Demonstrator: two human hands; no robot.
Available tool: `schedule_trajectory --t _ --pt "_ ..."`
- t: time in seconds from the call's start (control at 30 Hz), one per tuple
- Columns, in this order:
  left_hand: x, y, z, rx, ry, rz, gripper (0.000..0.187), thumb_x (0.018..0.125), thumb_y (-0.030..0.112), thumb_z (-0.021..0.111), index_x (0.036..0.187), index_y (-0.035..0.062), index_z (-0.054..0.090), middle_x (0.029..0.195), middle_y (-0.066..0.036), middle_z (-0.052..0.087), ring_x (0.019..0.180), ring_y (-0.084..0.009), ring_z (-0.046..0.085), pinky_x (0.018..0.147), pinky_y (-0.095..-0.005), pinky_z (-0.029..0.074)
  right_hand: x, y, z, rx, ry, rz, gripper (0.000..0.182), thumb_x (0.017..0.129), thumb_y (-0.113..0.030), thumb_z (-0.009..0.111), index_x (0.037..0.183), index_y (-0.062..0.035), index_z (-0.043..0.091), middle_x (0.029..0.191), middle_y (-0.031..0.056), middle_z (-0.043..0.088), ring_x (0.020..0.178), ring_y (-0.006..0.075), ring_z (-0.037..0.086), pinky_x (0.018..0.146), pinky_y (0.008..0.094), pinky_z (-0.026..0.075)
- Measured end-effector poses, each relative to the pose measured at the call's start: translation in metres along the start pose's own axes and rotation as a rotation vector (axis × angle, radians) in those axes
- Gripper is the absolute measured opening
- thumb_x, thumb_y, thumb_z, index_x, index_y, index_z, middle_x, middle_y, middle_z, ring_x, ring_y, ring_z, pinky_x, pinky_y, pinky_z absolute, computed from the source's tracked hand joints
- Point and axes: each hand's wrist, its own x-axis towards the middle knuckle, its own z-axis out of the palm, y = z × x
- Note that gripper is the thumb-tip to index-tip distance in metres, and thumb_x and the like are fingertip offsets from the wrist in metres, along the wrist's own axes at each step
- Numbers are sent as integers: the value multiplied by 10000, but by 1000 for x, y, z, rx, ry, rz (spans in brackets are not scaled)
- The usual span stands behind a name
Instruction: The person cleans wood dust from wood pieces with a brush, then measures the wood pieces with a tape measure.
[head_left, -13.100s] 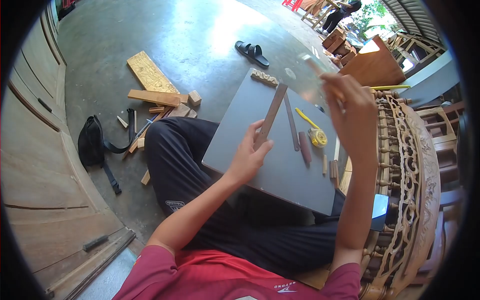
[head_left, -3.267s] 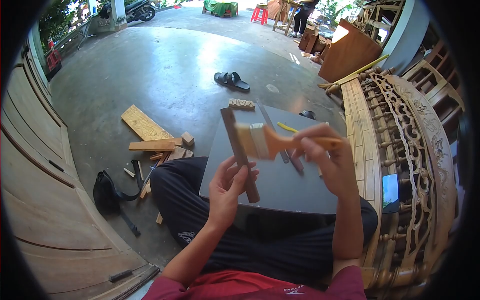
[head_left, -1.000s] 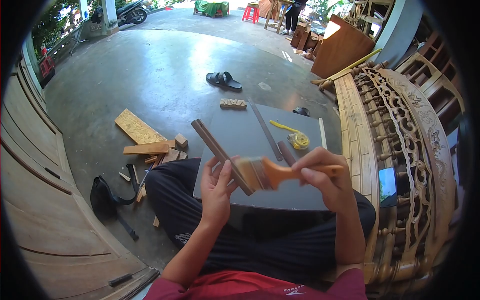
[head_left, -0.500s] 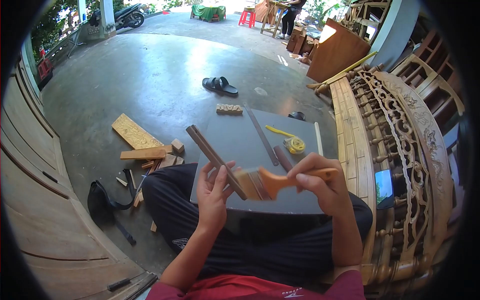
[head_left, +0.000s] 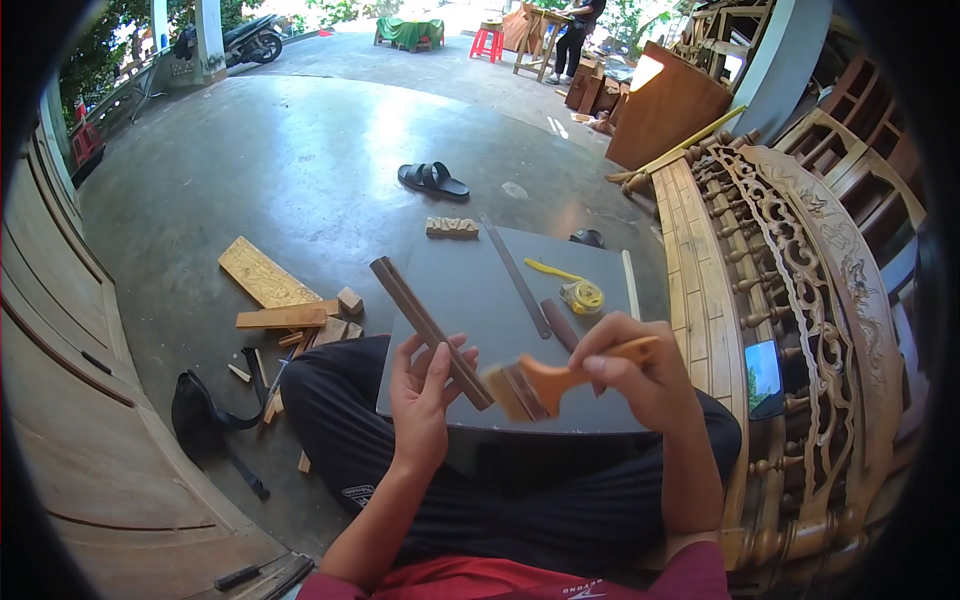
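Note:
A dark brown grooved wood strip [head_left: 425, 325] slants up and to the left, held by its lower part in my left hand [head_left: 422, 400], thumb along its face. My right hand [head_left: 640, 375] is closed round the orange handle of a wide paintbrush [head_left: 535, 385]. The brush's pale bristles point left, right at the strip's lower end. Both are held over a grey board [head_left: 450, 290] in front of my crossed legs. On the board lie a yellow tape measure [head_left: 582, 295], a long metal blade [head_left: 515, 280] and a dark brown handle-like piece [head_left: 563, 325], partly behind my right hand.
A carved wood block [head_left: 452, 228] sits at the board's far edge, a black sandal [head_left: 433, 180] beyond it. Wood offcuts [head_left: 280, 315] and a black bag [head_left: 200, 405] lie left. Carved furniture [head_left: 780, 260] lines the right. A person [head_left: 575, 40] stands far back.
The brush has come slightly down, its bristles shifting from across the strip's face to beside its lower end. The whole view has shifted slightly.

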Motion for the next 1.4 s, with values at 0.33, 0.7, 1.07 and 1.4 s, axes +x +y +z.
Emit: schedule_trajectory --t 0.33,0.7,1.07,1.4 --pt "-9 -2 8 115 -119 98 436 1146 251 599 1504 6 556 1241 -121 710 1032 -167 734 910 -346 608 16 -11 12 60 226 -79 222 1061 -129 627 1185 -7 766 964 78 760 859 107 724 771 251 542" --pt "-5 -2 -2 27 -21 81 415 1156 332 579 1462 52 574 1108 -46 683 969 -116 663 875 -302 553 25 -3 37 79 135 -96 202 1060 -117 632 1165 -2 761 853 48 730 784 94 692 712 251 530" --pt "-1 0 -6 -66 60 49 404 1150 340 595 1439 58 590 1121 -24 685 1055 -96 645 982 -307 525 27 -7 41 -63 42 -137 204 1055 -104 634 1183 -7 759 836 56 745 805 97 698 734 261 522" --pt "0 -11 -13 -55 22 81 329 1162 298 566 1416 92 600 1218 -20 688 1134 -103 661 1001 -299 536 21 -4 44 44 73 -74 198 1053 -124 629 1130 -9 771 837 58 741 797 102 697 734 259 517"
